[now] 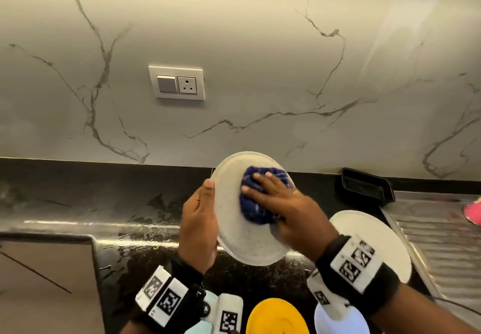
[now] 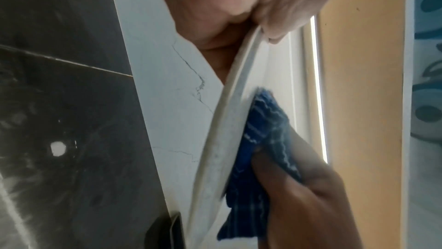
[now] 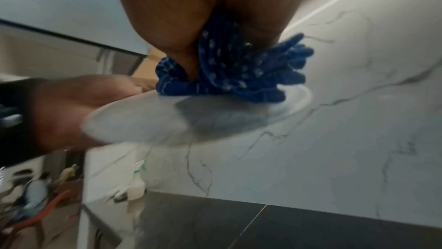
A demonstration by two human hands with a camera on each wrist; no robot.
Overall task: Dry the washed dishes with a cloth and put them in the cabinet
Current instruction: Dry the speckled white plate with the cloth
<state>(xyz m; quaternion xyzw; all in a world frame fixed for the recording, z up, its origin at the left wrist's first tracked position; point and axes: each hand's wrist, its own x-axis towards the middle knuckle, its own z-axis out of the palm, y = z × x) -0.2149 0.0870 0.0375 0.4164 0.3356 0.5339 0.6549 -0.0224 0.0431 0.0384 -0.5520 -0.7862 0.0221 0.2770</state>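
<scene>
1. Left hand (image 1: 199, 225) grips the left rim of a white speckled plate (image 1: 242, 240), thumb on the upper edge, fingers curled behind it; plate held tilted above the black counter (image 1: 130, 203)
2. Right hand (image 1: 283, 208) presses a bunched blue cloth (image 1: 253, 208) against the plate's face; fingers spread over the cloth, and the right wrist view shows the cloth pinched at the palm
3. A second white plate (image 1: 374, 242) lies on the counter to the right, beside the steel drainboard (image 1: 442, 229)
4. A yellow dish (image 1: 276, 316) sits at the near edge
5. A black tray (image 1: 364, 186) stands against the marble wall (image 1: 260, 60)
</scene>
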